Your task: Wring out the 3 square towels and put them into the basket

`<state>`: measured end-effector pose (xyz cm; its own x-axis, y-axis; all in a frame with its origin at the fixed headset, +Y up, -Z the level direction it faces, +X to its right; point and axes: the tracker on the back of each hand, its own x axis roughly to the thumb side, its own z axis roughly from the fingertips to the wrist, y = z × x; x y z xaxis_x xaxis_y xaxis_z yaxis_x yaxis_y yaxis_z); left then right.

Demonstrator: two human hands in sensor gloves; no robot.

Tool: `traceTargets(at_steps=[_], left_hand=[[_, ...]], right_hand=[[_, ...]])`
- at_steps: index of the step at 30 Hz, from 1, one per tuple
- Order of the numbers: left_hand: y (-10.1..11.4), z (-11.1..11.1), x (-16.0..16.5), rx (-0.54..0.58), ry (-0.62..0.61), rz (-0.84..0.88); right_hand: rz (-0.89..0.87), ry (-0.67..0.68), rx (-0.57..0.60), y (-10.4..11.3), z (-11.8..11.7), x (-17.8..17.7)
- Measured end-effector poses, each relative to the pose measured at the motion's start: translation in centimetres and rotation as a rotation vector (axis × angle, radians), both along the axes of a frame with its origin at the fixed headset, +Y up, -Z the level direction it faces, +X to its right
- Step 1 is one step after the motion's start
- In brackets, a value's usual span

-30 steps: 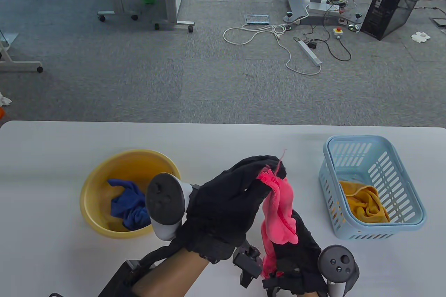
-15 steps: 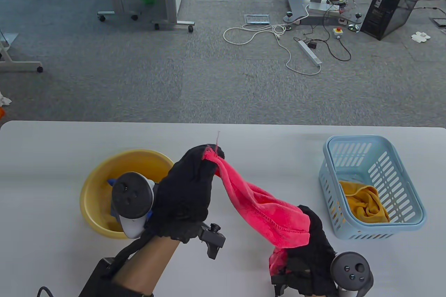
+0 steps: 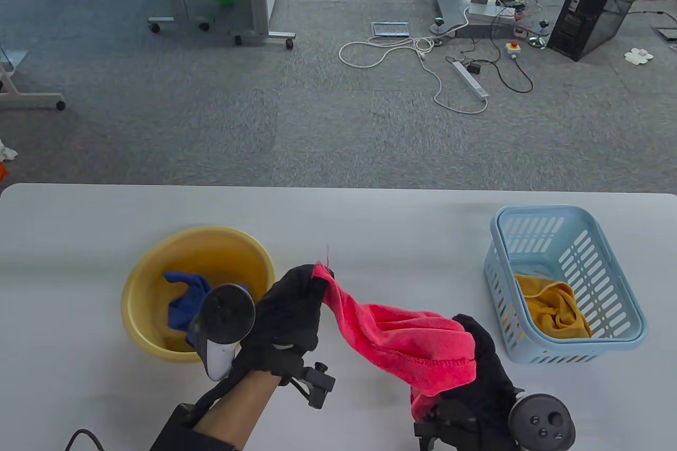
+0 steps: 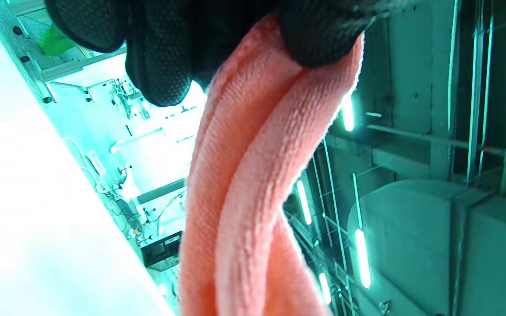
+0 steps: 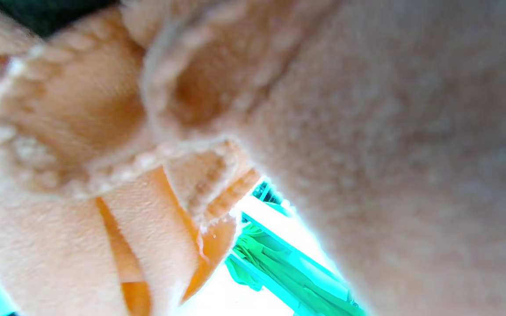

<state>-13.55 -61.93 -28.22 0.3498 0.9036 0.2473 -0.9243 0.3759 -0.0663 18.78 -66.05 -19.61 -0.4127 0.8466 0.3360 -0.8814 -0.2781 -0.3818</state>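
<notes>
Table view alone shows both hands' grip clenched on the pink towel point(image 3: 402, 337); wrist views hide the basket point(image 3: 624, 308).

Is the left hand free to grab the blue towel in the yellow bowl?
Probably not yet: the left hand is close beside the bowl, but its fingers grip the pink towel.

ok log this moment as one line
stage: wringing | left hand: grips pink towel end | right hand: grips other end | yellow towel: in blue basket | blue towel: in yellow basin
</notes>
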Motion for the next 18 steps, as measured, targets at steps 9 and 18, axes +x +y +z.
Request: traceTargets(at_steps=[9, 18], left_hand=[[-5.1, 0.1, 1.6, -0.03, 0.004, -0.136], [-10.4, 0.9, 4.7, -0.12, -0.067, -0.282]], right_hand=[[-0.014, 0.009, 0.022, 0.1, 0.2, 0.0], [-0.012, 0.013, 0.053, 0.6, 0.6, 0.1]])
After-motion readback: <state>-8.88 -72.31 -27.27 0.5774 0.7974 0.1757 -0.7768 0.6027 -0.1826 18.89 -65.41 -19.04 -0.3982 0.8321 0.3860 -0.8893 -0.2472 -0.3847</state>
